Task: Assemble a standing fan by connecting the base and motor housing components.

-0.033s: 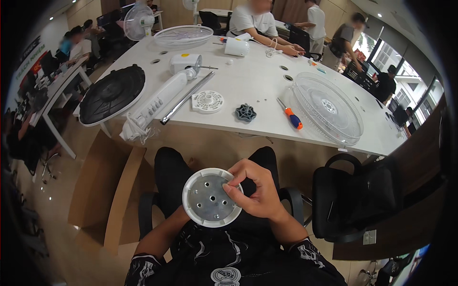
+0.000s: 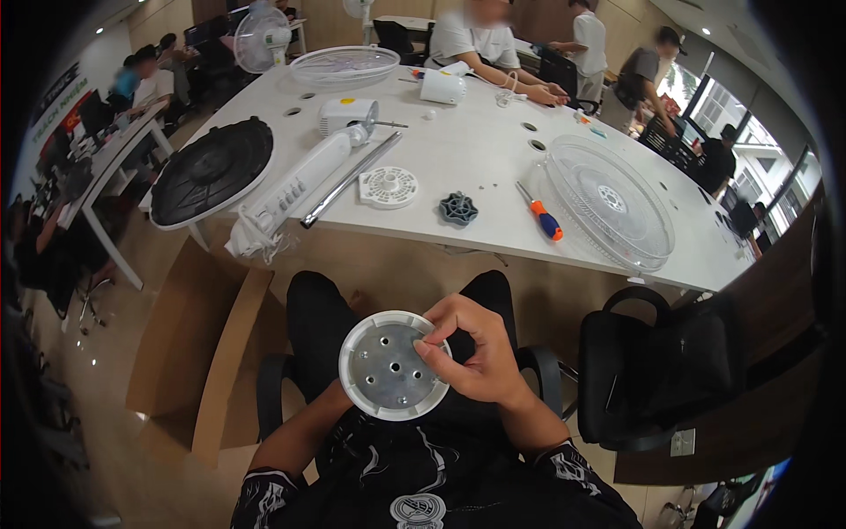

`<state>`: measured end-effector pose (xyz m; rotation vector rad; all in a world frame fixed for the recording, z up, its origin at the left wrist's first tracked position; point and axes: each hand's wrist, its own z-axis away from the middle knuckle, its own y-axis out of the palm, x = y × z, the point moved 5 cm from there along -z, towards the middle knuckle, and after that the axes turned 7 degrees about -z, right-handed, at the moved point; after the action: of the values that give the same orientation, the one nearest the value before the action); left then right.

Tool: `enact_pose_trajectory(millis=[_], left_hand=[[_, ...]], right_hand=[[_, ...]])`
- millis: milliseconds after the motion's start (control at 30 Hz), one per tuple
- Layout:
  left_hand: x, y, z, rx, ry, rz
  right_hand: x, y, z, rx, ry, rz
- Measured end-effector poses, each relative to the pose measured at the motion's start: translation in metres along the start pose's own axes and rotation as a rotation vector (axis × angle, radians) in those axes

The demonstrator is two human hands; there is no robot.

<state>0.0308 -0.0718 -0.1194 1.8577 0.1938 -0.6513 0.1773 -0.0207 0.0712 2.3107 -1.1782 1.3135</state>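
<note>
A round white plastic part with a grey metal plate set inside its rim is in front of me, above my lap. The plate has several holes, one of them in the middle. Behind the part's left edge goes my left hand; its fingers are hidden, and only the wrist area shows. My right hand is closed, thumb and forefinger pinched together over the plate's upper right edge. Whatever lies between those fingertips is too small or hidden to make out.
On the white table lie a dark knob, a white vented disc, a screwdriver, a clear fan grille, a metal tube, a fan body and a black round base. A cardboard box stands left, a chair right.
</note>
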Motion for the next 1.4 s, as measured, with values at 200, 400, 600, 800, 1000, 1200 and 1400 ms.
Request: enact_pose_trajectory(millis=[200,400,600,800,1000,1200,1400], left_hand=[[-0.003,0.011,-0.008,-0.106,0.097,-0.067],[-0.007,0.011,0.011,-0.193,0.162,-0.118],[-0.008,0.005,0.019,-0.227,0.169,-0.139],[-0.013,-0.001,0.011,-0.225,0.139,-0.142],[-0.005,0.0,-0.001,-0.191,0.112,-0.168],[0.001,0.005,-0.023,-0.131,0.062,-0.197],[0.008,0.004,-0.041,-0.047,-0.038,-0.194]], right_hand=[[-0.004,0.008,-0.004,0.087,-0.019,-0.058],[-0.013,0.018,-0.012,0.139,-0.004,-0.134],[-0.022,0.021,-0.018,0.157,0.002,-0.171],[-0.029,0.019,-0.013,0.076,-0.003,-0.177],[-0.029,0.015,0.001,-0.073,0.087,-0.26],[-0.034,0.006,0.025,-0.209,0.149,-0.275],[-0.036,-0.005,0.046,-0.389,0.107,-0.295]])
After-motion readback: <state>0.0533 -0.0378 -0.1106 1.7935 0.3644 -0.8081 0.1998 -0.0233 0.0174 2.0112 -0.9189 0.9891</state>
